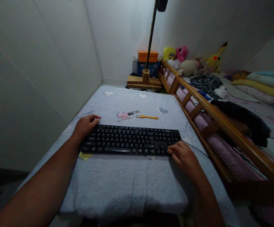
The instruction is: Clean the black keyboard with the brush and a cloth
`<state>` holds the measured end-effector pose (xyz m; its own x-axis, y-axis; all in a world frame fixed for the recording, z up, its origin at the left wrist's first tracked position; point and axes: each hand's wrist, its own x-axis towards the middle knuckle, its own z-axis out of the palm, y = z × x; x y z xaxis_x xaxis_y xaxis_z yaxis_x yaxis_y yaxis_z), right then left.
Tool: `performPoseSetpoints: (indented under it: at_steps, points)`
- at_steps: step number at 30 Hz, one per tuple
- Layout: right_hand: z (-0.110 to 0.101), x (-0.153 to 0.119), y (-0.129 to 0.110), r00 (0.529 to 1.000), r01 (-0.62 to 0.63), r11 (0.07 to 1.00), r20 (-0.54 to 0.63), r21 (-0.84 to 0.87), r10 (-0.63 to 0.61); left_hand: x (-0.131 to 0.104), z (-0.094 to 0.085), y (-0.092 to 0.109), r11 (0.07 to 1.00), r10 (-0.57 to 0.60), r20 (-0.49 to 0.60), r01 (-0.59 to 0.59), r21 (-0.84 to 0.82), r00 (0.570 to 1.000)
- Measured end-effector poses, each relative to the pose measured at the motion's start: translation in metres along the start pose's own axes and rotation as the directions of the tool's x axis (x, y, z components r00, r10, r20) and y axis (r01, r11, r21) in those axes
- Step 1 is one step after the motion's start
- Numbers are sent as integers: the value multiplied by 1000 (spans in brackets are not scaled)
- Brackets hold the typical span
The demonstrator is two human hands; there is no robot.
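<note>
A black keyboard lies flat across the patterned bed-like cover in front of me. At its upper left corner rests my left hand, with the fingers bent around the edge and holding it. Over the lower right keys, by the number pad, is my right hand. Its thumb and fingers are pinched on a small tan piece, mostly hidden and too small to name. Behind the keyboard lie a yellow-handled brush, a small tool with a black handle and thin white-tipped sticks, probably cotton swabs.
A cable runs right from the keyboard. The light blue quilted cover spreads over the table. A wooden bed rail borders the right side, with plush toys beyond it. A wooden stand with a pole and boxes stands at the back.
</note>
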<state>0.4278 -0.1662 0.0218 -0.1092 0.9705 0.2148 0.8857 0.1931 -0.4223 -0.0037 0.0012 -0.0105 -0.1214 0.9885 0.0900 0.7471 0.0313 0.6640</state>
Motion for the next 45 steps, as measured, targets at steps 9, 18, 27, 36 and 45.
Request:
performPoseSetpoints:
  at_steps: [9,18,27,36,45]
  points:
    - [12,5,-31,995,100,994,5,37,-100,-1,0,2,1000,20,-4,-20,-10,1000]
    - [18,8,-34,995,102,995,24,2,-102,-1,-1,4,1000,11,1,-11,6,1000]
    - [10,1,-18,998,57,998,12,22,-58,-2,-2,7,1000,-1,-6,1,27,1000]
    - [6,-1,-8,1000,20,999,20,28,-20,-1,-2,4,1000,-6,2,6,13,1000]
    - [-1,-2,2,1000,8,1000,-5,5,-8,0,-1,2,1000,1,5,-1,14,1000]
